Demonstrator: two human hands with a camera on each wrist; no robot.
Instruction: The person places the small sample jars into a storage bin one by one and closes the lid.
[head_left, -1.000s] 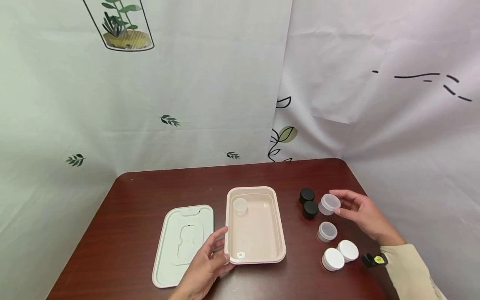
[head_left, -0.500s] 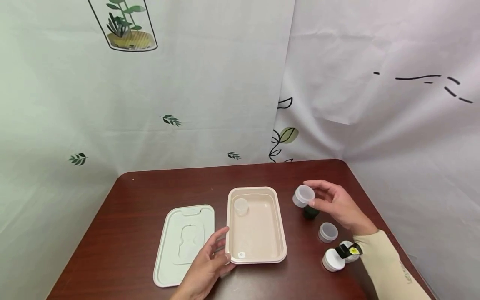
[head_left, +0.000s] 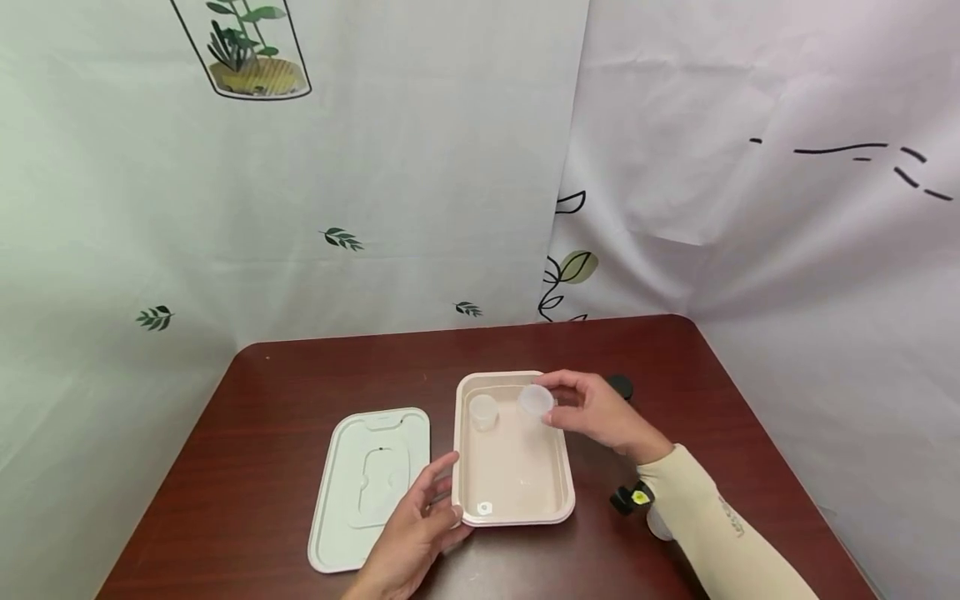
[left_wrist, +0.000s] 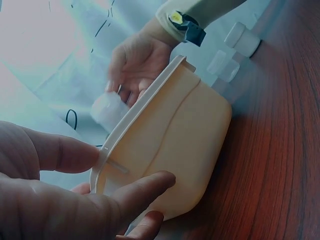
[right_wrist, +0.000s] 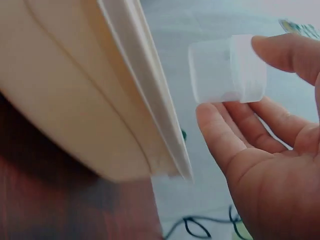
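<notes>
A cream plastic container, rectangular and without its lid, stands mid-table. My left hand grips its near left corner; in the left wrist view a fingertip meets the rim while other fingers lie along the outer wall. My right hand holds a small translucent jar over the container's far right part. Seen from the right wrist, that jar lies sideways between thumb and fingers, beyond the container's rim. A similar translucent jar sits inside, toward the far left corner.
A pale flat lid lies left of the container. A black jar shows behind my right hand. In the left wrist view, a white jar and another translucent jar stand on the table beyond the container.
My right hand has carried the translucent jar leftward from the table's right side, past the black jars, to over the container. The left hand has kept its place.
</notes>
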